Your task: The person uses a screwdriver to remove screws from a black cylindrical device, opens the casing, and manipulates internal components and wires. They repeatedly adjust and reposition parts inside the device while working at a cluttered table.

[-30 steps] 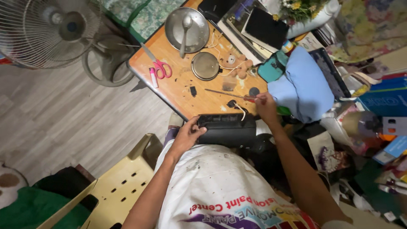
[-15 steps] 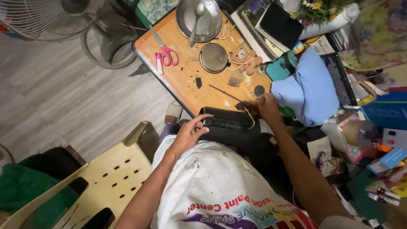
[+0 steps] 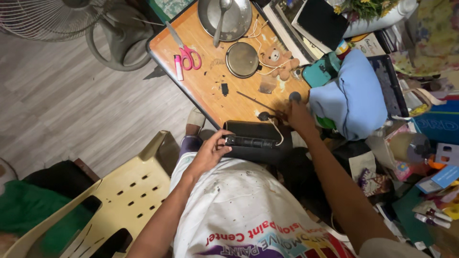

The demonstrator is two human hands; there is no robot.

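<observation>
— Wooden floorboards and a cluttered orange table [image 3: 201,91] fill the view; where are the hands?

— Left hand [image 3: 210,153] rests on the near left end of a black box [image 3: 256,141], fingers curled over its edge and thumb by a ribbed strip on top. The box lies across the lap, just at the table's near edge.

— And the other?

— Right hand [image 3: 299,117] reaches to the table's near right corner, fingers closed around something small and dark. What it pinches I cannot tell; a thin dark rod [image 3: 256,101] lies on the wood pointing toward it, and a white wire [image 3: 277,134] loops from there onto the box.

— How would you steady this?

— My judgement: keep the left hand pressing the box firmly down so it does not roll, and move the right hand slowly so the wire is not tugged.

— What lies beyond?

— Farther out, a small black piece [image 3: 224,89], a round metal lid [image 3: 242,59], a teddy bear [image 3: 279,62], pink scissors [image 3: 189,52] and a metal bowl with a spoon [image 3: 224,16]. A blue cloth [image 3: 354,95] sits to the right, a cream plastic chair [image 3: 129,191] near left, a fan [image 3: 48,19] far left.
</observation>
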